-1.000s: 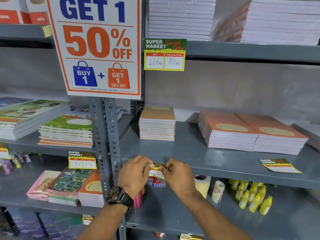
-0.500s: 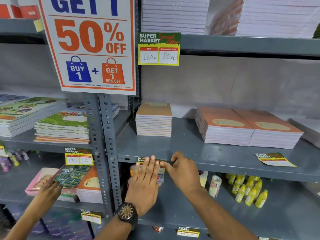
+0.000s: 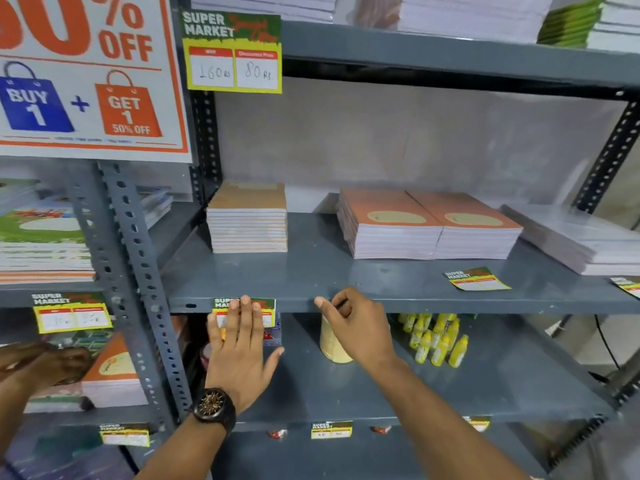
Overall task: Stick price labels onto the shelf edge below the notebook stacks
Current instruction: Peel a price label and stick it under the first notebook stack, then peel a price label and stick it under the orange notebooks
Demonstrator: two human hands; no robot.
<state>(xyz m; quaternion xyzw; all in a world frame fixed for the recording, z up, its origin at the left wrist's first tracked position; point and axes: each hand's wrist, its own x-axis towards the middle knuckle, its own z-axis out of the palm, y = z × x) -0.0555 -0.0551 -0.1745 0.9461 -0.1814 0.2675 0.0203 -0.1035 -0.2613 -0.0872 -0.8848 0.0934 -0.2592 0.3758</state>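
A green and yellow price label [image 3: 268, 303] hangs on the grey shelf edge [image 3: 450, 305], below a small tan notebook stack [image 3: 247, 220]. My left hand [image 3: 242, 344], with a watch on the wrist, lies flat over the label, fingers spread. My right hand [image 3: 353, 323] rests at the shelf edge to the right, fingers loosely curled, nothing visible in it. Two orange notebook stacks [image 3: 429, 225] sit further right on the shelf. A loose label [image 3: 476, 278] lies on the shelf in front of them, and another loose label [image 3: 628, 285] shows at the right border.
Another person's hands [image 3: 41, 362] reach into the lower left shelf. A perforated upright post [image 3: 135, 271] divides the shelves. Yellow bottles [image 3: 436, 341] and a tape roll [image 3: 330, 344] stand on the shelf below. A big offer sign [image 3: 86, 81] hangs top left.
Both hands first held the label at the shelf edge. My left hand then flattened over it, and my right hand let go and shifted right. Another person's hands appeared at the left.
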